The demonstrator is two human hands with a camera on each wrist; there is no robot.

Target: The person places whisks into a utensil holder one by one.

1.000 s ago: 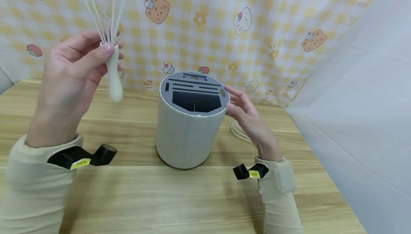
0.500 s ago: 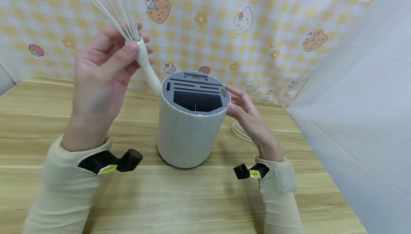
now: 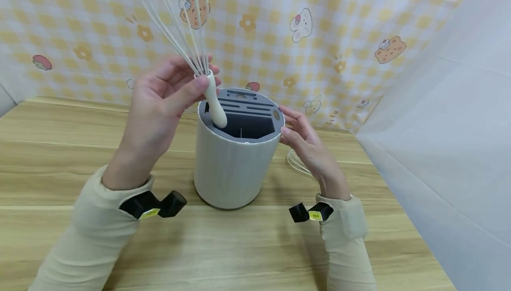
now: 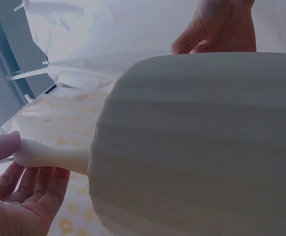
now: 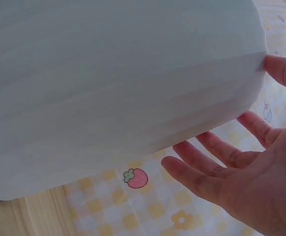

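Note:
A white whisk (image 3: 214, 102) is pinched between the thumb and fingers of my left hand (image 3: 157, 109), at the handle's top beside the wires. Its wires point up and run out of the head view. The handle's rounded end hangs over the left side of the large opening in a white cylindrical utensil holder (image 3: 231, 171); whether it has entered cannot be told. A grey slotted insert (image 3: 278, 127) tops the holder. My right hand (image 3: 311, 153) touches the holder's right side near the rim. In the right wrist view, its thumb and fingertips lie against the holder wall (image 5: 133, 88), fingers spread.
Pale wire loops (image 3: 297, 163) lie on the wooden table (image 3: 239, 255), right of the holder and partly behind my right hand. A yellow checked cloth (image 3: 255, 51) hangs at the back. White sheeting (image 3: 439, 127) stands along the right side.
My left hand has carried the whisk rightward, from left of the holder to over its opening, and lowered it slightly. The right hand and the holder have stayed in place.

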